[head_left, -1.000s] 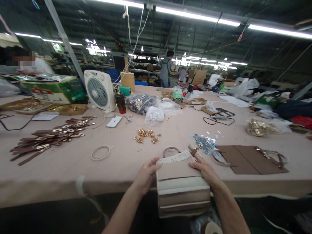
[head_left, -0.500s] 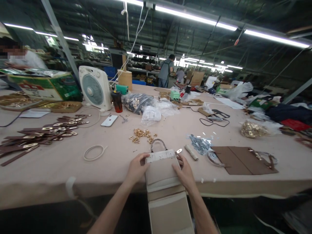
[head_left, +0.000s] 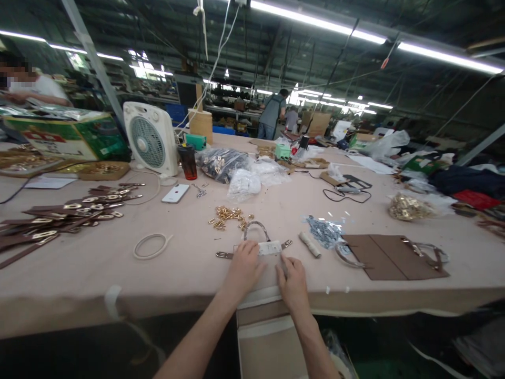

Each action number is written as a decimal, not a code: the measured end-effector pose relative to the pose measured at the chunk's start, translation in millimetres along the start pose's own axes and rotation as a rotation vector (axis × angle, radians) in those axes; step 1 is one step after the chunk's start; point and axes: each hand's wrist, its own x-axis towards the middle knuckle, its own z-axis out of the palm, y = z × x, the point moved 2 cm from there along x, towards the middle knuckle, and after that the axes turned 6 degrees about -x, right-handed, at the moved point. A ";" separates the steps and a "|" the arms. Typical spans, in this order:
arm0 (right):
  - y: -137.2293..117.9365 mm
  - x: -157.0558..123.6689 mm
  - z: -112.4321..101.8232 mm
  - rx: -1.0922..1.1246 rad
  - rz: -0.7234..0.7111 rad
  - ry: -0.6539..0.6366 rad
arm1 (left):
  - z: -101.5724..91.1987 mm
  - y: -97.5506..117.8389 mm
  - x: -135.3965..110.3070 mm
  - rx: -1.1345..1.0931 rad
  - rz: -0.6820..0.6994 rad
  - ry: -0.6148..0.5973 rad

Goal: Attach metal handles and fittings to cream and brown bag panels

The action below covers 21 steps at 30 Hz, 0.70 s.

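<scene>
A beige leather bag piece [head_left: 265,315] lies over the table's near edge, its lower part hanging down in front of me. My left hand [head_left: 243,269] presses flat on its upper left part, fingers stretched out. Beside it my right hand [head_left: 292,278] rests flat on the piece's right side. A white strip [head_left: 270,247] at the top of the piece shows between my fingertips, with a metal handle loop [head_left: 256,227] and small metal tabs sticking out at either side.
A brown leather panel [head_left: 390,256] with handles lies to the right, a white ring [head_left: 149,245] to the left. Gold hardware [head_left: 229,216], brown straps [head_left: 67,218], a phone [head_left: 175,193], a fan [head_left: 147,138] and plastic bags fill the table. People stand in the background.
The bag piece has unfolded and slid further onto the table. Both hands moved forward and closer together, and now lie flat on it instead of gripping its sides.
</scene>
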 end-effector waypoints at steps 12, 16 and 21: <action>2.7 5.2 -12.4 -0.002 0.053 -0.105 | 13.2 -18.1 13.4 0.026 -0.086 0.063; -6.6 16.8 -13.8 0.075 -0.026 -0.042 | 14.7 -20.1 12.2 0.003 -0.092 0.072; -32.1 43.1 -1.1 0.198 -0.172 -0.128 | 15.7 -21.0 10.9 -0.007 -0.110 0.070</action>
